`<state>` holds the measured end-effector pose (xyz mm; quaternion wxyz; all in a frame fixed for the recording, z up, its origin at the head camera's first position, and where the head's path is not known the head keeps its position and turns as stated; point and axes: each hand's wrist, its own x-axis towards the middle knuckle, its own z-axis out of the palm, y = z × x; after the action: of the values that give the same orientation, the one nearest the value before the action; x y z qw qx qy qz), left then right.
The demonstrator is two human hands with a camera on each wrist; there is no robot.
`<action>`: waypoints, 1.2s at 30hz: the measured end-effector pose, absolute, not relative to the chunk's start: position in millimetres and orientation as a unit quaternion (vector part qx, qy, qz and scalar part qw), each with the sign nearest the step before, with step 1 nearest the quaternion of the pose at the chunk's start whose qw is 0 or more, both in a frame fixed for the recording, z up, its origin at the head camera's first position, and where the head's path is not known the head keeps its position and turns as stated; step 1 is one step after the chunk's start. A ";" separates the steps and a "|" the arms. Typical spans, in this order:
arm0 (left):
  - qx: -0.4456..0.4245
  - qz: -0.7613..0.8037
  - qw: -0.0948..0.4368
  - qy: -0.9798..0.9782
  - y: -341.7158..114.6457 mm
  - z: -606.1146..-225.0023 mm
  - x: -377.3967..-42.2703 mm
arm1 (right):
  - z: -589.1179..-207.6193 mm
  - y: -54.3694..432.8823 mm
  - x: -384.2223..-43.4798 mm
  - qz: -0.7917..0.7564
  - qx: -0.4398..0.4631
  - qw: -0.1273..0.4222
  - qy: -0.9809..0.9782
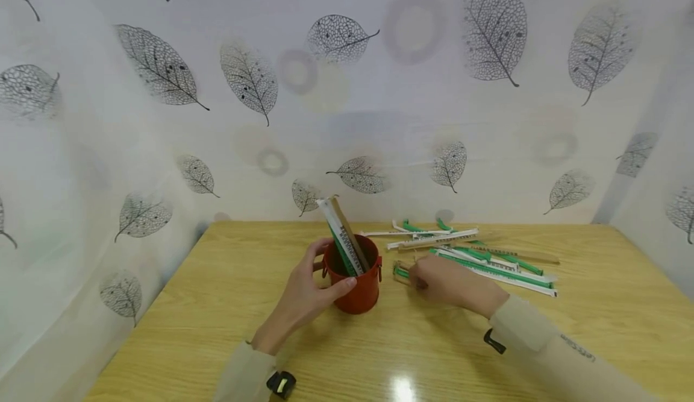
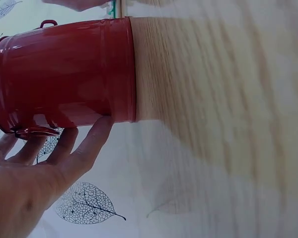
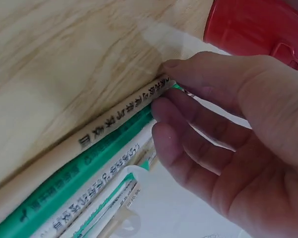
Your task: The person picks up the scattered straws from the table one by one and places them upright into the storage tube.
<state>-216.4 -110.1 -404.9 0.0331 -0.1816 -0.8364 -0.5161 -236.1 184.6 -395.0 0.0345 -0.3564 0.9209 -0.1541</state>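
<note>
My left hand (image 1: 309, 296) holds a small red metal bucket (image 1: 362, 296) with side handles, thumb at the front of its rim and fingers round the left side. In the left wrist view, fingertips (image 2: 100, 130) touch the bucket wall. Several wrapped straws (image 1: 347, 242), white, green and brown, lean upright inside it. To the bucket's right, my right hand (image 1: 441, 281) is low at the end of a straw pile. In the right wrist view, its thumb and index finger pinch the end of a brown wrapped straw (image 3: 102, 129) with dark printed characters. A green straw (image 3: 84, 171) lies right beside it.
More white, green and brown wrapped straws (image 1: 493, 269) lie loosely crossed on the wooden table (image 1: 228, 281), right of the bucket. Behind the table hangs a pale cloth (image 1: 358, 131) printed with leaves, which also runs down both sides.
</note>
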 end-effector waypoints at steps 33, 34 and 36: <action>-0.192 -0.517 0.025 -0.833 -109.4 -403.2 -215.5 | -332.2 200.0 -241.0 -0.277 -0.362 -0.229 0.860; -0.193 -0.517 0.024 -0.833 -109.6 -403.6 -215.7 | -329.4 200.1 -240.7 -0.285 -0.357 -0.243 0.856; -0.192 -0.517 0.023 -0.834 -109.7 -403.7 -215.6 | -322.9 199.3 -240.2 -0.299 -0.346 -0.273 0.846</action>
<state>-215.6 -109.7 -403.7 0.0228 -0.1917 -0.8340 -0.5169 -240.2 199.3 -322.9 -0.2730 -0.3464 0.8462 -0.2991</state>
